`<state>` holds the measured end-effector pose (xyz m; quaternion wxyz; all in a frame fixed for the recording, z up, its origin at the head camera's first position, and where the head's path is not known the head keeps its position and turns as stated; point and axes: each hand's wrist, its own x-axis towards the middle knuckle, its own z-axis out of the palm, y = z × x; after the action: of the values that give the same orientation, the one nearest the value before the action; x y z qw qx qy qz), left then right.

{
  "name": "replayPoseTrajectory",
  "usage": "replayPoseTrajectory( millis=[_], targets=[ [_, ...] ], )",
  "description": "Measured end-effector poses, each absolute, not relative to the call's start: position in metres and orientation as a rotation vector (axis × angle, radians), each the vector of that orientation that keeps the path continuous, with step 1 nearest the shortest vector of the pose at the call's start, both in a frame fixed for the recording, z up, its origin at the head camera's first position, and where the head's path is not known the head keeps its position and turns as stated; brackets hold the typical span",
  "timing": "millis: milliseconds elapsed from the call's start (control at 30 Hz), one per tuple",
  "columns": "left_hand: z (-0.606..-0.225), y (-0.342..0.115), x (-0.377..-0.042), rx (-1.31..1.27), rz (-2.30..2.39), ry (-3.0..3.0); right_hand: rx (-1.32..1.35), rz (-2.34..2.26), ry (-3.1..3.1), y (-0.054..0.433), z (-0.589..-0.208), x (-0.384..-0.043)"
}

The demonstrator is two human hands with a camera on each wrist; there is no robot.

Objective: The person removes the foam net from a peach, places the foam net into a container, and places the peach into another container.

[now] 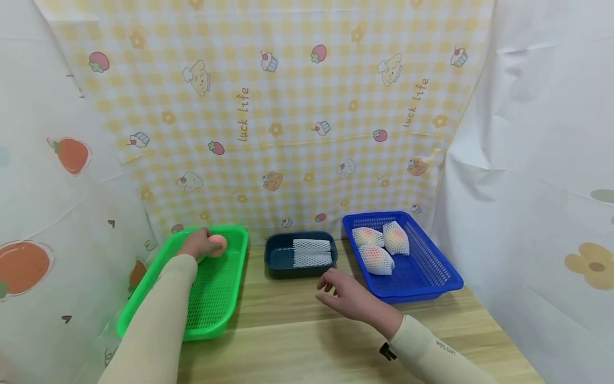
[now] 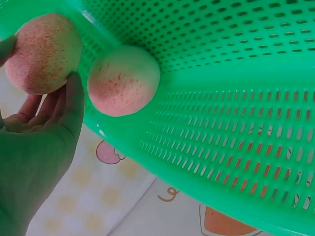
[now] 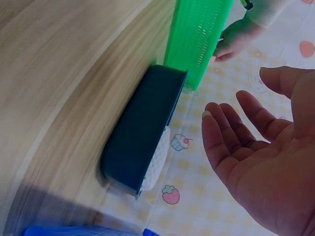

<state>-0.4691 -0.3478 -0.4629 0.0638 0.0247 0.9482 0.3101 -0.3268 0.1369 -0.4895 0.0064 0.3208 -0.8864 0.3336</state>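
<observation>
At the far end of the green basket (image 1: 206, 330), my left hand (image 1: 195, 244) grips a peach (image 1: 217, 246). The left wrist view shows the thumb and fingers around that peach, and a second peach (image 2: 123, 81) lying beside it against the basket wall. My right hand (image 1: 350, 298) holds nothing; its fingers are loosely bent in the air, just in front of the dark teal box (image 1: 278, 271). Inside that box lie white foam net sleeves (image 1: 312, 253), filling its right part.
At the right stands a blue basket (image 1: 422, 274) with 3 net-wrapped peaches (image 1: 376, 260) in its left and far part. The wooden table (image 1: 283, 330) runs up to a checked cloth (image 1: 288, 160) behind, with white sheets (image 1: 532, 176) at both sides.
</observation>
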Motion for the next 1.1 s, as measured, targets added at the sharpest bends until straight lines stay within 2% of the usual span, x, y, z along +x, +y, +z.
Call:
replayPoseTrajectory(
  millis=[400, 633, 1100],
  targets=[
    [-0.489, -0.359, -0.493, 0.164, 0.708, 2.887, 0.981, 1.091, -2.799, 0.142, -0.495, -0.325],
    [-0.485, -0.344, -0.485, 0.104, 0.533, 2.933, 0.983, 1.115, -2.806, 0.143, -0.494, -0.323],
    [-0.502, -0.341, -0.493, 0.17, 0.439, 2.982, 1.057, 1.119, -2.79, 0.143, -0.5, -0.322]
  ],
)
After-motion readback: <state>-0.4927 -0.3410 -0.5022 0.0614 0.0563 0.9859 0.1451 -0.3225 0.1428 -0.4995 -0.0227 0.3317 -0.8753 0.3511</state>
